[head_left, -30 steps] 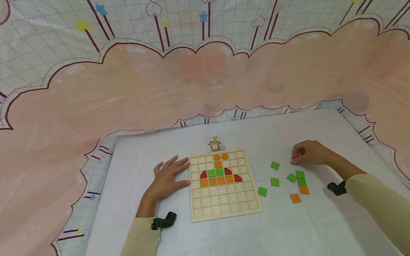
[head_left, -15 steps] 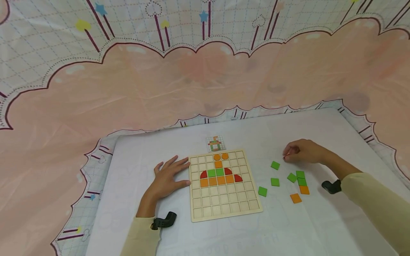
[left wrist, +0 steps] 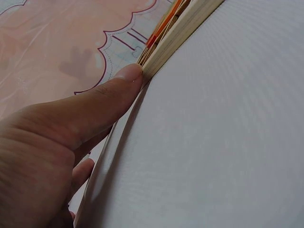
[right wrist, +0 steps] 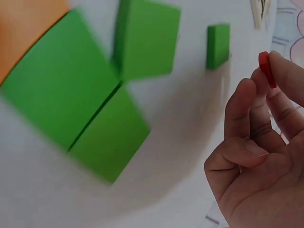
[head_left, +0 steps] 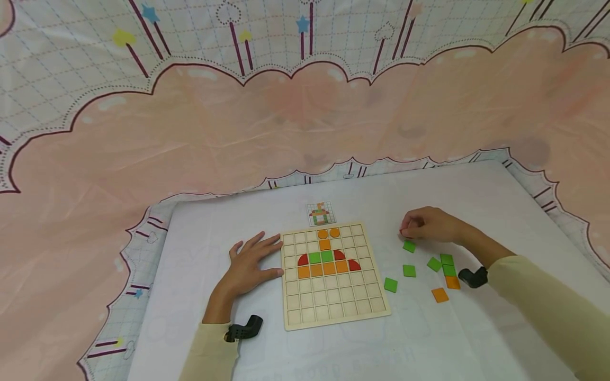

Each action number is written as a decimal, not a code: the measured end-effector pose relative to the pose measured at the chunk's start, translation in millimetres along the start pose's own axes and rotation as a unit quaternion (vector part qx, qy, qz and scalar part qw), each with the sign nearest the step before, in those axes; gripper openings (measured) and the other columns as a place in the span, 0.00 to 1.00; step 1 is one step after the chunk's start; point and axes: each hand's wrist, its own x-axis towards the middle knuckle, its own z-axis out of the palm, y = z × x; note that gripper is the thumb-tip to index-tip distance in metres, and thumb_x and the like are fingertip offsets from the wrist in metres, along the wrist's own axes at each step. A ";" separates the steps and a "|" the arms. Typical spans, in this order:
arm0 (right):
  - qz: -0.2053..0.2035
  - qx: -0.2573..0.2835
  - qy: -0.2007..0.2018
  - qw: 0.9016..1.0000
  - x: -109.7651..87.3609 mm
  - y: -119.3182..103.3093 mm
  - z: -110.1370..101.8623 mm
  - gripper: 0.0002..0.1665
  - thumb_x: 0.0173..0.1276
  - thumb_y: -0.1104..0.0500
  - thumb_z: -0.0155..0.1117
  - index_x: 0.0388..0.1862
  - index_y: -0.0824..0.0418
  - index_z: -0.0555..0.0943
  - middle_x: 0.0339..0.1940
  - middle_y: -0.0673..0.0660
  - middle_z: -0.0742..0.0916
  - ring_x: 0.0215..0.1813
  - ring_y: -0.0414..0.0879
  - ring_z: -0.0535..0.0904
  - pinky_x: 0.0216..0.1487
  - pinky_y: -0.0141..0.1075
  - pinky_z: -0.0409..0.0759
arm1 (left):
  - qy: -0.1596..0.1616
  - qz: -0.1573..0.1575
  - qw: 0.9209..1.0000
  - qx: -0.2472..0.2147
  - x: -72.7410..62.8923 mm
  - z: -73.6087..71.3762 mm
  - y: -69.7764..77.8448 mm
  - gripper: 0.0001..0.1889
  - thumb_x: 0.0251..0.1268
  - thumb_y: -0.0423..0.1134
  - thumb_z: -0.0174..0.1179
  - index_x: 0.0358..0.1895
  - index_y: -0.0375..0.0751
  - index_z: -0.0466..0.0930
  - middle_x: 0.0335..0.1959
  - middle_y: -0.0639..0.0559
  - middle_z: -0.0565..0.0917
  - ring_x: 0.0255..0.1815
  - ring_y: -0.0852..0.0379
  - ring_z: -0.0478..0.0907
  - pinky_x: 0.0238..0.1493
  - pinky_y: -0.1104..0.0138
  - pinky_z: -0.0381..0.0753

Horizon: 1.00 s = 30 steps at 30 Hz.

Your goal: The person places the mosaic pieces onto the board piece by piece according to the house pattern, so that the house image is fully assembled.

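My right hand pinches a small red piece between thumb and fingertips, over the table to the right of the wooden grid board. Spread fingers of my left hand touch the board's left edge; in the left wrist view the thumb lies against its side. The board carries two orange round pieces at the top, an orange square below them, then green squares between red quarter-round pieces. Beneath runs a row of orange squares with a red quarter-round piece at its right end.
A small pattern card lies just behind the board. Loose green squares and two orange squares are scattered on the white table, right of the board. Patterned cloth hangs behind.
My right hand has moved left toward the board with the red piece in its fingers, now just behind the rearmost loose green square. My left hand and the board have stayed in place.
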 end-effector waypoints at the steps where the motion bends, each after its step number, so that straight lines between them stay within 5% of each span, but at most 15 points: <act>1: -0.003 0.006 -0.003 1.000 1.7 -2.5 1.8 0.10 0.71 0.51 0.69 0.43 0.56 0.85 0.31 0.51 0.84 0.42 0.48 0.76 0.44 0.39 0.74 | 0.000 0.000 1.000 0.000 -0.1 0.0 0.0 0.38 0.56 0.55 0.74 0.72 0.53 0.74 0.78 0.58 0.70 0.84 0.46 0.51 0.75 0.34 0.36; 14: -0.033 0.098 -0.032 0.994 22.8 -43.3 28.7 0.12 0.72 0.53 0.68 0.46 0.60 0.82 0.33 0.55 0.84 0.39 0.49 0.78 0.43 0.39 0.79 | 0.000 -0.001 1.000 0.002 -0.5 0.4 0.2 0.38 0.57 0.55 0.74 0.73 0.54 0.74 0.78 0.58 0.69 0.84 0.46 0.51 0.75 0.34 0.36; 21: -0.067 0.094 -0.050 0.992 35.3 -63.7 40.5 0.18 0.74 0.53 0.66 0.59 0.57 0.84 0.35 0.57 0.85 0.40 0.49 0.79 0.46 0.40 0.77 | -0.003 -0.004 1.000 0.004 -0.1 0.1 -0.1 0.38 0.57 0.55 0.74 0.73 0.54 0.74 0.78 0.58 0.69 0.85 0.46 0.50 0.75 0.35 0.35; 30: -0.074 0.124 -0.062 0.988 46.9 -88.5 56.2 0.14 0.72 0.53 0.67 0.52 0.57 0.86 0.37 0.55 0.85 0.47 0.50 0.75 0.49 0.41 0.73 | -0.005 -0.007 1.000 0.004 -0.3 -0.9 0.3 0.38 0.57 0.56 0.73 0.73 0.55 0.74 0.78 0.59 0.69 0.85 0.47 0.50 0.75 0.35 0.35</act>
